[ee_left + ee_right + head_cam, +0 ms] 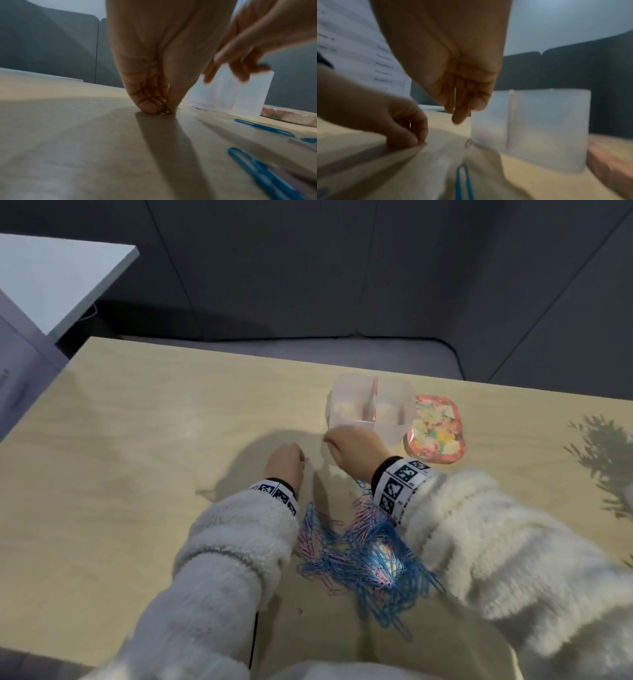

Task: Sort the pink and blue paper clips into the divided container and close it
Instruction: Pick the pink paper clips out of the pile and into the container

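A mixed pile of pink and blue paper clips (370, 556) lies on the wooden table between my forearms. Beyond it stands the frosted divided container (342, 392) (248, 97) (547, 128), open; what lies inside is unclear. Its floral lid (435, 429) (611, 155) lies flat on the right, touching it. My left hand (301, 457) (164, 111) (419, 140) pinches its fingertips on the table, seemingly round a small paper clip. My right hand (329, 440) (458, 116) hovers by the container's near left corner, fingers hanging loose and holding nothing. A pale clip (468, 143) lies at the container's foot.
Loose blue clips (264, 127) (464, 180) lie near my hands. A white shelf (61, 278) and a printed sheet (17, 378) stand at the far left. A grey sofa (308, 268) runs behind the table's far edge. A plant's shadow (606, 460) falls at the right.
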Demonstrator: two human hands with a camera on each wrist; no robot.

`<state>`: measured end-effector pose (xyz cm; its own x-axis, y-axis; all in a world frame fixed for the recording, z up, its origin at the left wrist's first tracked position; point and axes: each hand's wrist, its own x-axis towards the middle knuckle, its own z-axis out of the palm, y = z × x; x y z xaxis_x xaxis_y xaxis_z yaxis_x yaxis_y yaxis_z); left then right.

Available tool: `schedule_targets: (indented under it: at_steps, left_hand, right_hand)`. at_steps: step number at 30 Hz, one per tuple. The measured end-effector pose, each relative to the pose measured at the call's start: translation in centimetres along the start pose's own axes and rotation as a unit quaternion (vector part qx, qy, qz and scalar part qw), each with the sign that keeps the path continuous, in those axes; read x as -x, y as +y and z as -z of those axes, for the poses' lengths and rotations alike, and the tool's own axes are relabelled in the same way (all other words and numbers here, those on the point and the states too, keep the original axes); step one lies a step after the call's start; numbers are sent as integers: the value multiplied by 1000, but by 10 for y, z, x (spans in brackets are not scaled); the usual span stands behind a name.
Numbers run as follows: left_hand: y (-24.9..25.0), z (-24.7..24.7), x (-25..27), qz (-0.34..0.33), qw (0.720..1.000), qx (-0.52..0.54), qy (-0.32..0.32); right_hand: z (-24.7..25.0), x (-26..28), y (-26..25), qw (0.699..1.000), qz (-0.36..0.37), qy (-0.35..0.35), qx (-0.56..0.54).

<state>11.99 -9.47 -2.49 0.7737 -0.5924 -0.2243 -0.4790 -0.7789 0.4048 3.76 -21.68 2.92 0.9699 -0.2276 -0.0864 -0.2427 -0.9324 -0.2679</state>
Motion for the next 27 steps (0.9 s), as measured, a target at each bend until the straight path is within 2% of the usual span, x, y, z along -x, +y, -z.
schedule_targets:
  at_steps: [3, 6, 10, 13, 17, 20, 22, 27]
  left_hand:
    - [-5, 0, 8, -10, 1000, -28, -6]
    - [-7, 6, 22, -58, 997, -6, -44]
    - [2, 11, 46, -110, 983, 69, -127]
    - [12, 6, 55, -152, 980, 21, -129]
    - [22, -6, 62, -207, 964, -70, -152]
    - [27, -8, 65, -228, 956, -113, -148]
    - [29, -9, 65, -242, 951, -134, -136]
    - [25, -14, 68, -239, 957, -101, -130]
  right_hand:
    - [-24, 4, 2, 996, -29, -81, -12]
    - [-32, 10, 2, 997, -38, -69, 22]
    - [-43, 34, 7, 999, 8, -48, 1]
    - [-47, 46, 14, 997, 6, -55, -49]
    - [-48, 52, 13, 986, -79, -30, -141]
    - [-47, 50, 11, 978, -112, -5, -174]
    - [-45, 47, 8, 980, -105, -6, -167]
    - [-39, 42, 0, 992, -44, -79, -84]
